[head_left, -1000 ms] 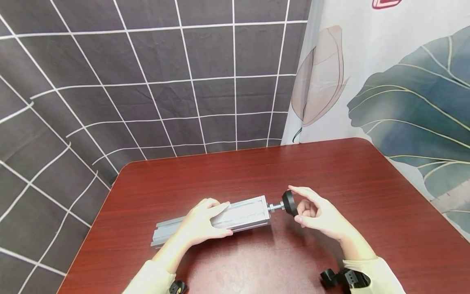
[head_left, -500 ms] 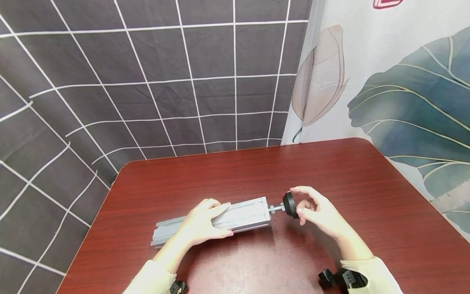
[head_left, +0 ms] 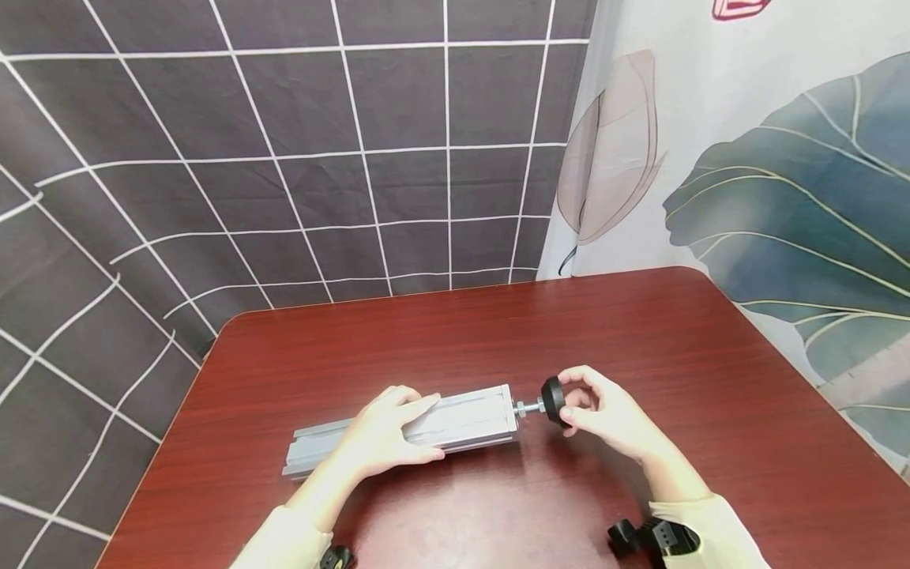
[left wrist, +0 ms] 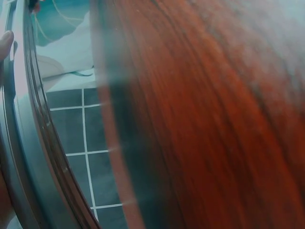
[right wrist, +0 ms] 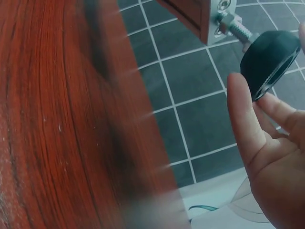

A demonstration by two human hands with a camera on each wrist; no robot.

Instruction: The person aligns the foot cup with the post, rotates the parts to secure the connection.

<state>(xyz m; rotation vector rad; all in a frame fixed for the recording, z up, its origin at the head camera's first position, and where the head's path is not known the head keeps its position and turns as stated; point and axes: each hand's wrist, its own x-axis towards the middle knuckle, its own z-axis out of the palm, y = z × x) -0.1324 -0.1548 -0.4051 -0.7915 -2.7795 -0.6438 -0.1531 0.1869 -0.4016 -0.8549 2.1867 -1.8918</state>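
A silver aluminium extrusion (head_left: 462, 419) lies across the table, its far left end lower and grooved. My left hand (head_left: 384, 435) grips it from above, thumb on the near side and fingers over the top and far side. From the end plate at its right sticks out a threaded stud (right wrist: 238, 31) with a nut. On that stud sits a round black levelling foot (right wrist: 269, 57), tilted, its hollow underside facing my right hand (head_left: 604, 411). Thumb and fingers of that hand pinch the foot's rim. In the left wrist view only part of the extrusion (left wrist: 28, 129) and a fingertip show.
The reddish-brown wooden table (head_left: 398, 340) has rounded back corners. Behind it hang a dark grey curtain (head_left: 412, 182) with a white grid and, at right, a pale leaf-print curtain (head_left: 782, 205). A black wrist camera mount (head_left: 661, 537) is strapped at the right sleeve.
The right hand's fingers have shifted around the black foot, the thumb moving up and in onto its rim. The left hand keeps its grip. The whole view has slid slightly left.
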